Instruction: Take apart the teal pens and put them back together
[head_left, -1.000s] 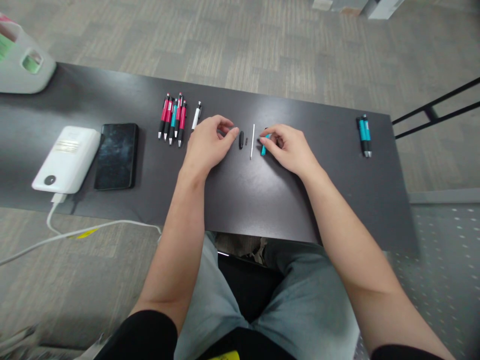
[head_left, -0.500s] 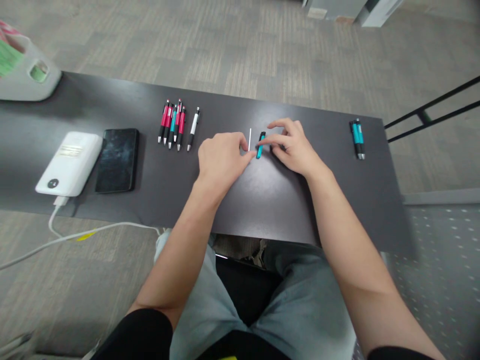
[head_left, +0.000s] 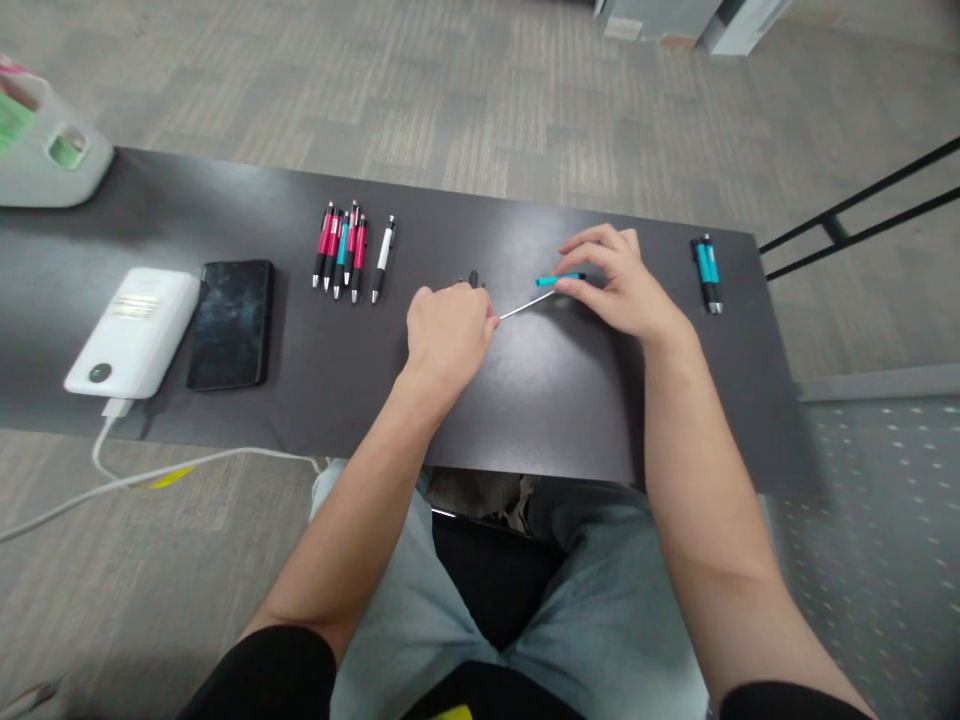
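The white refill [head_left: 525, 305] lies mid-worktop [head_left: 525, 400], its end pinched in the left hand [head_left: 448, 333]; at 2 o'clock, the right hand [head_left: 626, 288] pinches the teal barrel [head_left: 559, 279]. Assembled pens [head_left: 343, 250] lie at 10 o'clock.

- The left hand [head_left: 444, 332] lies knuckles-up over the tabletop, fingers curled inward, thumb and forefinger tips pinched together at its right edge.
- The right hand [head_left: 624, 285] sits a little farther forward, palm down, its thumb and fingertips [head_left: 564, 284] closed in a pinch, pointing left.
- Both bare forearms reach forward from black sleeves and converge; the hands stay apart.
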